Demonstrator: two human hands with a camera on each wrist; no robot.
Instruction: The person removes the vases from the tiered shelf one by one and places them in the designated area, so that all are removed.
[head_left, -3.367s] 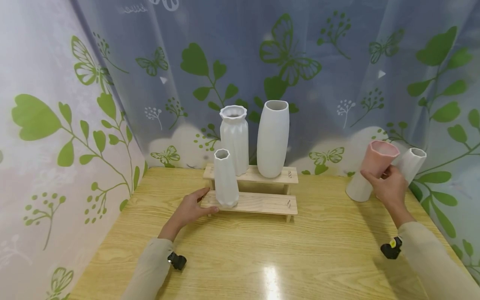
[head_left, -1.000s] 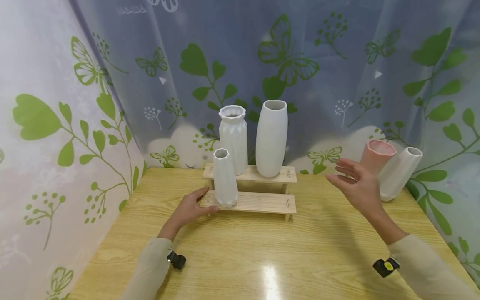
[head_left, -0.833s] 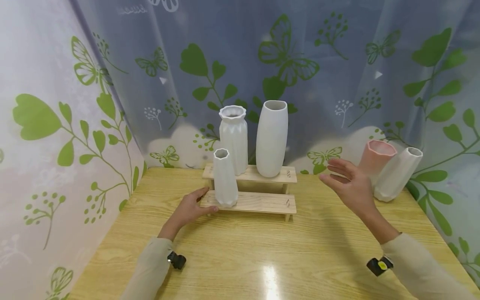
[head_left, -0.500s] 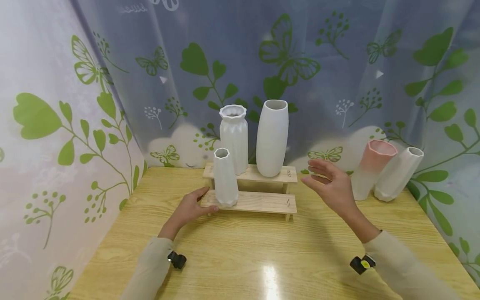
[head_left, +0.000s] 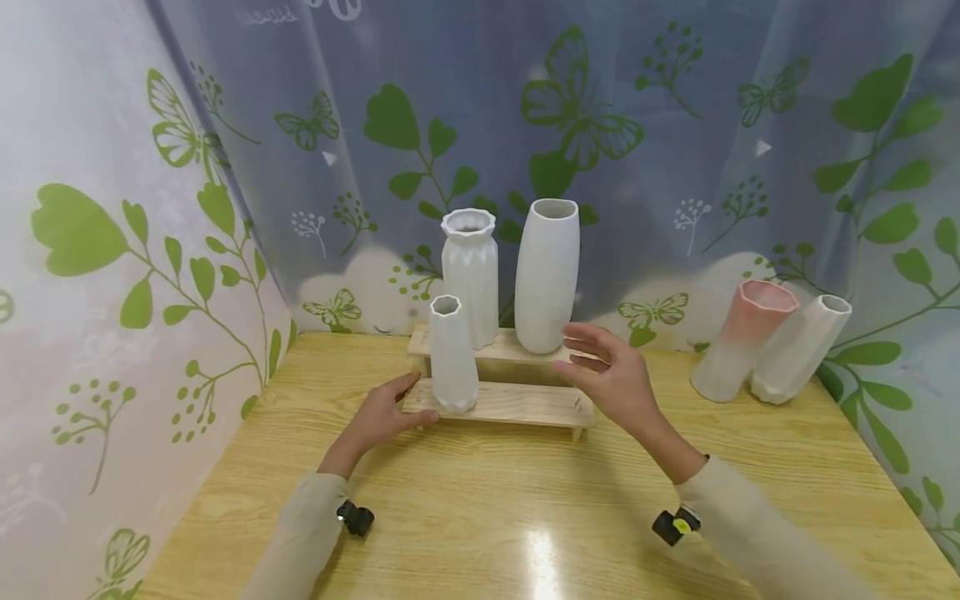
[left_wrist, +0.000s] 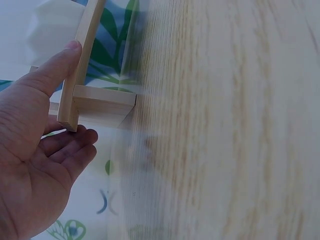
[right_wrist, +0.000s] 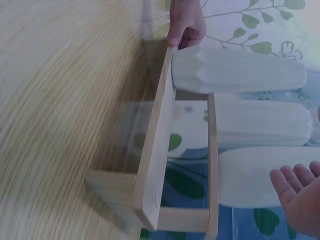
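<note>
A two-tier wooden stand [head_left: 517, 403] is on the table, its left end held by my left hand [head_left: 381, 413], thumb on the lower board's front edge and fingers at its end. A slim white faceted vase [head_left: 453, 358] is on the lower board. On the upper board are a white vase with a scalloped rim [head_left: 471, 267] and a tall smooth white vase [head_left: 547, 275]. My right hand [head_left: 617, 380], fingers parted and holding nothing, hovers by the stand's right end, near the tall vase's base. The right wrist view shows this hand's fingertips [right_wrist: 282, 182] before the tall vase.
A pink-and-white vase [head_left: 738, 342] stands tilted-looking at the table's right side, with another white faceted vase [head_left: 801, 350] beside it. The wooden table [head_left: 480, 508] is bordered by a printed curtain [head_left: 465, 100] behind and on both sides.
My right hand has let go of the pink-and-white vase, which stays on the table at the right, and has moved left to the stand. My left hand has stayed in place.
</note>
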